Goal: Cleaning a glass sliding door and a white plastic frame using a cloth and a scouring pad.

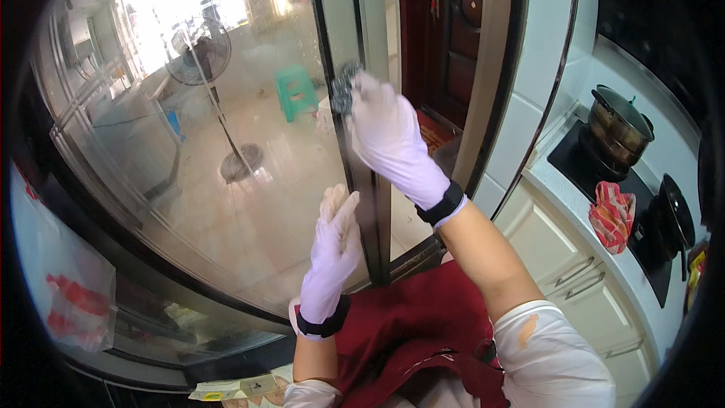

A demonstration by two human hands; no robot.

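Observation:
My right hand [385, 119], in a pale purple glove with a black band at the wrist, grips a grey scouring pad [342, 88], which looks like steel wool. The pad lies against the dark upright frame [324, 28] of a glass sliding door. Lower and to the left, my left hand [335, 232], gloved and banded the same way, is raised in front of the glass pane [255, 249] with its fingers extended and nothing in it. Whether its fingertips touch the glass I cannot tell. The glass looks hazy and streaked.
Right of the door, a counter [566, 204] bears a cooktop with a lidded pot [620, 124], a black pan [676, 209] and a red checked cloth [612, 216]. A printed plastic bag [73, 289] hangs at the left. Through the glass show a fan [201, 54] and a green stool [296, 90].

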